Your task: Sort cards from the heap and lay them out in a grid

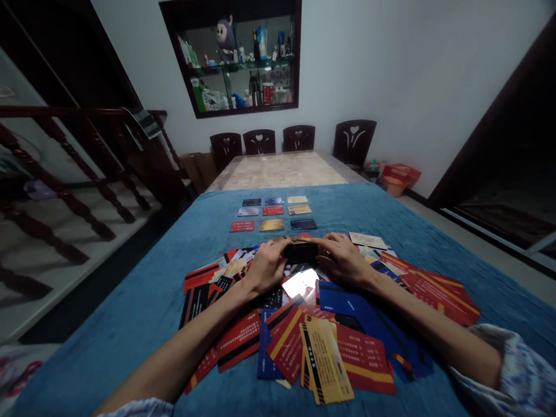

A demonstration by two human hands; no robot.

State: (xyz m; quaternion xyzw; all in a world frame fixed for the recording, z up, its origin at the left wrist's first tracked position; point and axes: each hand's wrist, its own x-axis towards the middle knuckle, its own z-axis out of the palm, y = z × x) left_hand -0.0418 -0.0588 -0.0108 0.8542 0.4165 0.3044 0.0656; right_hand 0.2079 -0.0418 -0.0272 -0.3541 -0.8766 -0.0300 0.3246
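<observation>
My left hand (268, 264) and my right hand (343, 258) are closed on the two ends of a dark card (300, 253). It stands on edge above a loose pile, and whether more cards are behind it I cannot tell. Spread under and around my forearms are a yellow card (329, 362), a red card (365, 356), a blue card (337, 298) and many others, overlapping. A white card (299, 284) catches bright glare just below the hands. Beyond them lie several cards in three neat rows, with a red card (273, 211) in the middle.
A blue cloth (174, 301) covers the near part of the table, and the bare marbled top (286, 169) shows farther off. Dark chairs (354, 142) stand at the far end. A wooden railing (69, 156) runs along the left, and a red bag-lined bin (397, 178) stands right.
</observation>
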